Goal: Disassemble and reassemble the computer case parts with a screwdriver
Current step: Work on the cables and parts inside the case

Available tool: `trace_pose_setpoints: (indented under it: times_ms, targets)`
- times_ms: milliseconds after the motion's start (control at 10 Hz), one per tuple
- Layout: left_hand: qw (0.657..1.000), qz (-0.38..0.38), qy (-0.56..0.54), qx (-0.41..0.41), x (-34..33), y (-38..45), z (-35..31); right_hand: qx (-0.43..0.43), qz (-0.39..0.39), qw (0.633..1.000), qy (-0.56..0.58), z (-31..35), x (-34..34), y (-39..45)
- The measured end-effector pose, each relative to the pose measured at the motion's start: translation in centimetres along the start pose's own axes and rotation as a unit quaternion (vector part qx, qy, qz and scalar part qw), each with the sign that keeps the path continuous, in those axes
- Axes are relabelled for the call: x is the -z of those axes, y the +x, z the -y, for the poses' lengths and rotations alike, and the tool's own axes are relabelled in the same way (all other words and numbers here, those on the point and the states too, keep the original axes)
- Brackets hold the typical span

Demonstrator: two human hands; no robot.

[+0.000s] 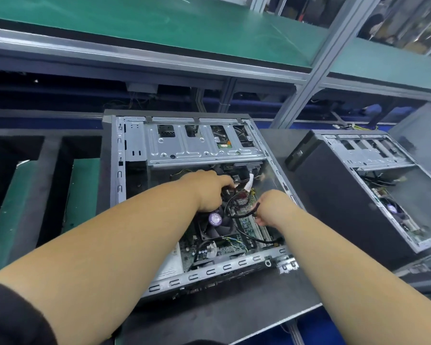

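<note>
Head view: both hands are deep in the open computer case [135, 145], left hand [209, 190] gripping a plug, right hand [271, 207] pinching a black cable [246, 212]. Tugging hard could bend pins underneath.

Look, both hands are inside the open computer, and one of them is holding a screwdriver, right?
Not quite. Both hands are inside the open computer case, but no screwdriver shows in the head view. The left hand is gripping the bundle of cables, and the right hand is pinching a black cable.
</note>
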State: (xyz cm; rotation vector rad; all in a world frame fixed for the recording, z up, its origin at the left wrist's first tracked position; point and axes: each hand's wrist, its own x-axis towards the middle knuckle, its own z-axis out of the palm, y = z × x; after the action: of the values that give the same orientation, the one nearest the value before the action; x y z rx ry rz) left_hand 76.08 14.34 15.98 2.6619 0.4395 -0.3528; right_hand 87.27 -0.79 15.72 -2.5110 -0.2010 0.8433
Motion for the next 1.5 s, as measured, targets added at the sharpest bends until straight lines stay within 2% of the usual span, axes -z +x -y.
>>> trace_pose_setpoints:
  times_ms: [100, 200, 400, 600, 700, 800, 1200, 1500]
  targets:
    - [1.000, 0.004, -0.008, 0.004, -0.1, 0.3, 0.3, 0.072, 0.014, 0.940, -0.333, 0.8, -1.0, 0.3]
    - [1.000, 0.010, -0.010, 0.005, -0.3, 0.6, 0.2, 0.091, -0.039, 0.921, -0.377, 1.7, -1.0, 0.5]
    - [0.999, 0.015, -0.027, 0.034, 0.0, 1.1, 0.7, 0.082, -0.052, 0.937, -0.335, 2.9, -1.2, 2.5]
    - [0.998, 0.024, -0.031, 0.053, 0.2, 1.2, 0.7, 0.139, -0.160, 0.882, -0.420, 2.1, -1.2, 4.7]
    - [0.997, 0.045, -0.012, 0.059, 0.1, 1.2, 0.6, 0.133, -0.153, 0.906, -0.373, 1.7, -1.7, 5.8]
    - [0.995, 0.075, 0.004, 0.061, 0.1, 1.1, 0.5, 0.148, -0.131, 0.941, -0.274, 1.6, -1.8, 5.2]
    - [0.991, 0.110, 0.022, 0.074, -0.3, 1.5, 0.7, 0.162, -0.135, 0.903, -0.375, 1.8, -2.1, 5.9]
    - [0.990, 0.116, 0.018, 0.076, -0.3, 1.4, 0.7, 0.136, -0.128, 0.913, -0.363, 1.8, -2.1, 6.2]
